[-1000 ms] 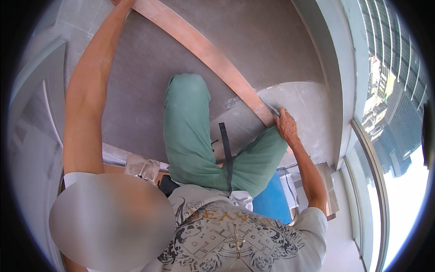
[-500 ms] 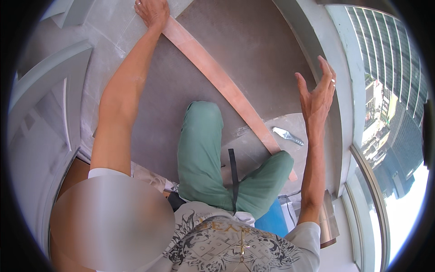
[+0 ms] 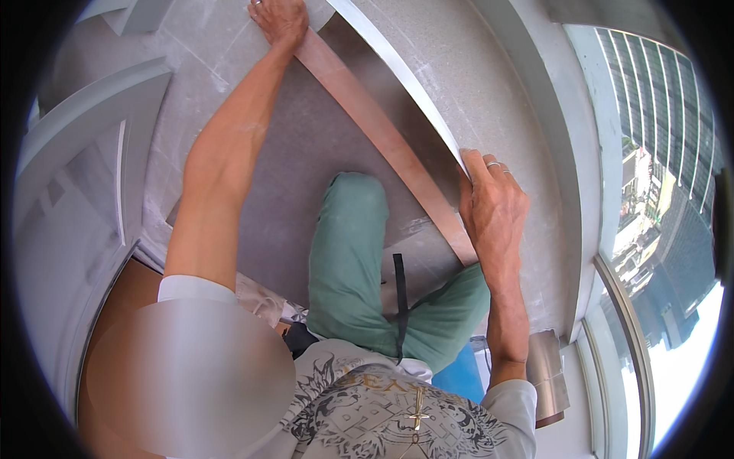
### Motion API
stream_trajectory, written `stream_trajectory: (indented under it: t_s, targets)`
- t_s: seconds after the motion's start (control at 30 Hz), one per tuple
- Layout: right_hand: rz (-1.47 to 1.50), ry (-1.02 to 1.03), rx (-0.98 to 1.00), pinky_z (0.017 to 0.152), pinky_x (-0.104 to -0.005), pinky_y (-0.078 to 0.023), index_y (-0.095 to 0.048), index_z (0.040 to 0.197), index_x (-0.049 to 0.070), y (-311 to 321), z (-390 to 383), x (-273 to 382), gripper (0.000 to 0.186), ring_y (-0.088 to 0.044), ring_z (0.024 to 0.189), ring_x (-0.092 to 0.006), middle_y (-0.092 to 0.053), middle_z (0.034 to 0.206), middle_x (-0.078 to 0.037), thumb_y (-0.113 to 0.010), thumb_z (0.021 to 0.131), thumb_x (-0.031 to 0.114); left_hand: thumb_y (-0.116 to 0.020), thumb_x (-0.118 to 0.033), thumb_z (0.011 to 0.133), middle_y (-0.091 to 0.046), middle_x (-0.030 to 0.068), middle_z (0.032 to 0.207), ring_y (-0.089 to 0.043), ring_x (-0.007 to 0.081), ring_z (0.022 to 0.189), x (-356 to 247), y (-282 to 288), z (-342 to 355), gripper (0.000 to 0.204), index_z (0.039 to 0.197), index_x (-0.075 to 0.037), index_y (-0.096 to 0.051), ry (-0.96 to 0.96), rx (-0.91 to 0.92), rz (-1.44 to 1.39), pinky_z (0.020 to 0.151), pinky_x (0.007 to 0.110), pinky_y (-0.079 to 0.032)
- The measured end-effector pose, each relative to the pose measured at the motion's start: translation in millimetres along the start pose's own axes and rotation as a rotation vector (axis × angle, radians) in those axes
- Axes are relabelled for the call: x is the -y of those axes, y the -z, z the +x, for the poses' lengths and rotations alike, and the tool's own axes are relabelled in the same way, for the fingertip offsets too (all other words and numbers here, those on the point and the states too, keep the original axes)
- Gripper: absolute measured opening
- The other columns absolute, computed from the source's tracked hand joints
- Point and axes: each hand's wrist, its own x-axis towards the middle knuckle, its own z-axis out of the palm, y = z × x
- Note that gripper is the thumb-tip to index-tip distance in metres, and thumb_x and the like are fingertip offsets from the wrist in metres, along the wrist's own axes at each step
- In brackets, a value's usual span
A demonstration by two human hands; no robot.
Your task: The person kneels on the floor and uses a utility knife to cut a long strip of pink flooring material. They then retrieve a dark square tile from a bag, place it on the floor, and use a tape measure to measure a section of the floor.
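Observation:
A long, flat reddish strip (image 3: 375, 130) runs diagonally across a thin grey-brown sheet (image 3: 283, 145) on the floor. My left hand (image 3: 281, 21) bears down on the strip's far end, its fingers partly cut off by the upper picture edge. My right hand (image 3: 495, 199) pinches the sheet's right edge, which is bent up and shows a bright whitish band (image 3: 405, 65) along it. The strip's near end reaches my right knee (image 3: 455, 306). The spot where a silver cutter lay is now covered by my right hand and forearm.
Grey floor (image 3: 489, 92) shows beyond the raised edge. A low grey ledge (image 3: 569, 176) and a window frame (image 3: 631, 321) bound the right side. At the left stands a grey framed panel (image 3: 145, 130). A shiny brownish roll (image 3: 547, 375) lies behind my right arm.
My right hand has come down from its open, raised pose and taken hold of the sheet's right edge, lifting it. My left hand stays at the strip's far end.

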Motion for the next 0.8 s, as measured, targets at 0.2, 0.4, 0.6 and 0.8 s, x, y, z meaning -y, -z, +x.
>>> stream_trajectory:
  t_s: [0.2, 0.4, 0.6, 0.8]
  targets:
    - [0.025, -0.162, -0.022, 0.068, -0.0413, -0.052, -0.066, 0.102, 0.01, -3.8, 23.5, -48.5, 0.017, -0.067, 0.076, -0.0275, -0.067, 0.084, -0.012, -0.072, 0.086, 0.006, -0.043, -0.014, 0.099, -0.062, 0.0159, 0.119, -0.053, 0.0347, 0.119, -3.4, -9.5, 0.2, 0.031, 0.122, -0.007, -0.062, 0.105, 0.071, -0.002, 0.108, 0.047, -0.037]
    - [0.089, -0.132, -0.39, 0.093, -0.0441, -0.048, -0.062, 0.125, 0.011, -10.3, -51.2, -89.2, 0.036, -0.062, 0.108, -0.0328, -0.066, 0.116, -0.012, -0.069, 0.09, 0.009, -0.042, -0.016, 0.1, -0.063, 0.0172, 0.115, -0.055, 0.0359, 0.115, 17.4, -13.0, 2.1, 0.031, 0.121, -0.009, -0.064, 0.022, 0.03, 0.04, 0.103, 0.049, -0.041]
    - [0.043, -0.327, 0.176, 0.1, -0.0484, -0.044, -0.058, 0.129, 0.012, -106.7, -205.5, -164.6, 0.045, -0.056, 0.119, -0.0333, -0.059, 0.129, -0.012, -0.07, 0.086, 0.008, -0.039, -0.019, 0.101, -0.064, 0.0201, 0.114, -0.057, 0.0391, 0.111, 17.8, -16.4, 6.0, 0.034, 0.122, -0.009, -0.064, 0.055, 0.041, 0.146, 0.099, 0.049, -0.045]
    - [0.062, -0.351, 0.33, 0.093, -0.049, -0.047, -0.059, 0.121, 0.009, -133.8, -230.9, -190.9, 0.034, -0.058, 0.109, -0.0349, -0.06, 0.116, -0.014, -0.068, 0.088, 0.012, -0.039, -0.019, 0.101, -0.064, 0.022, 0.117, -0.058, 0.0403, 0.112, -3.4, -20.1, 3.8, 0.035, 0.123, -0.008, -0.064, 0.073, 0.081, 0.121, 0.099, 0.049, -0.046]
